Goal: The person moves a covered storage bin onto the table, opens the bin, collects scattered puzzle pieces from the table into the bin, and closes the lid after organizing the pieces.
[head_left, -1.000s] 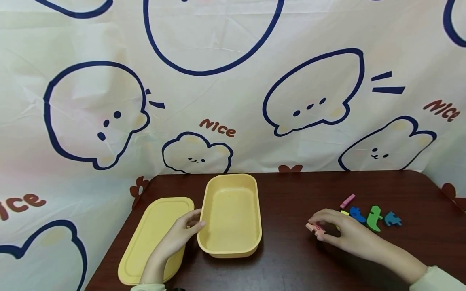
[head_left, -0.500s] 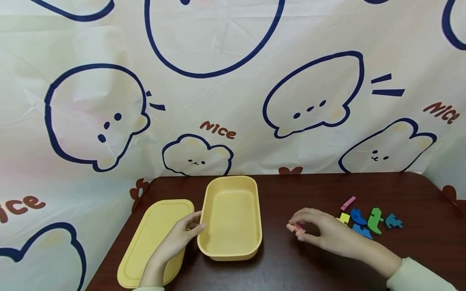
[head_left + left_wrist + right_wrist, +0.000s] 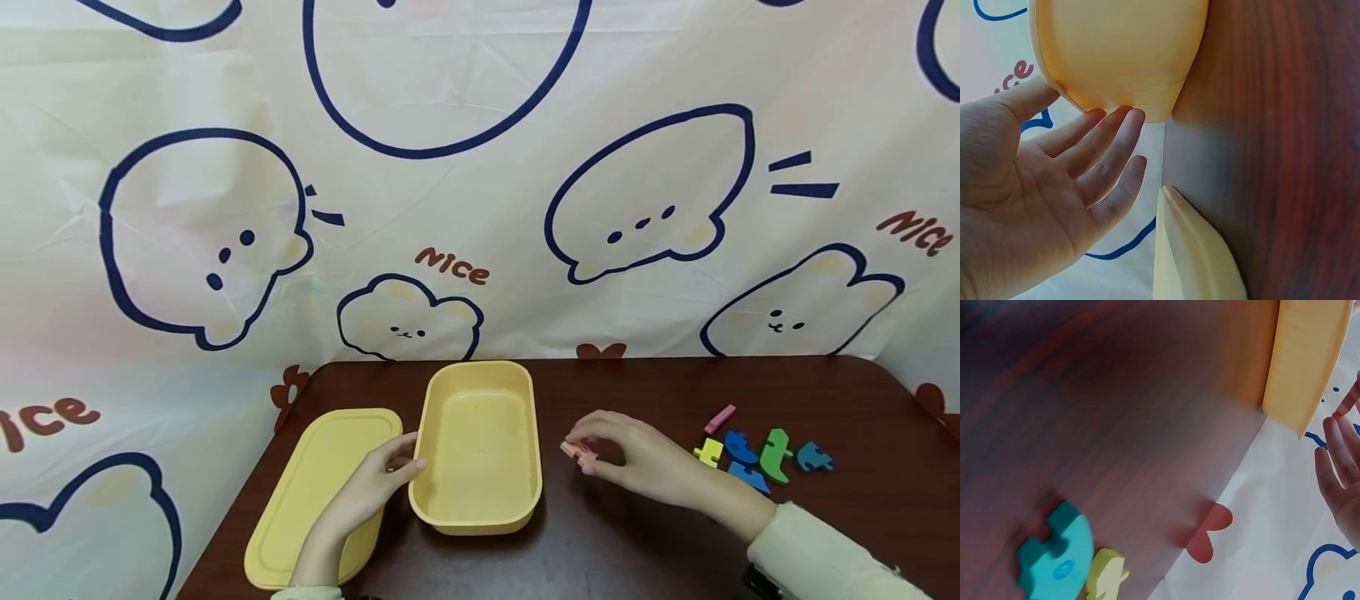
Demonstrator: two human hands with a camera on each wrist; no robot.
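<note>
A deep yellow box (image 3: pixel 480 450) with rounded corners stands upright on the dark wooden table. My left hand (image 3: pixel 365 487) holds its left rim, thumb over the edge and fingers against the outer wall; the left wrist view shows those fingertips at the box wall (image 3: pixel 1122 56). To the right of the box, my right hand (image 3: pixel 637 458) pinches a small pink puzzle piece (image 3: pixel 579 452) between thumb and fingers, above the table. In the right wrist view only part of the right hand (image 3: pixel 1342 469) shows at the edge, and the pink piece is out of sight.
A flat yellow lid (image 3: pixel 300 508) lies left of the box, under the left forearm. Farther right are several puzzle pieces: a pink stick (image 3: pixel 720 419), a yellow piece (image 3: pixel 708 452), a green one (image 3: pixel 775 457) and blue ones (image 3: pixel 813 457). A patterned cloth (image 3: pixel 510 308) hangs behind the table.
My right hand has travelled left with the pink puzzle piece, away from the other pieces and closer to the box, uncovering a blue piece. The left hand stays at the box rim.
</note>
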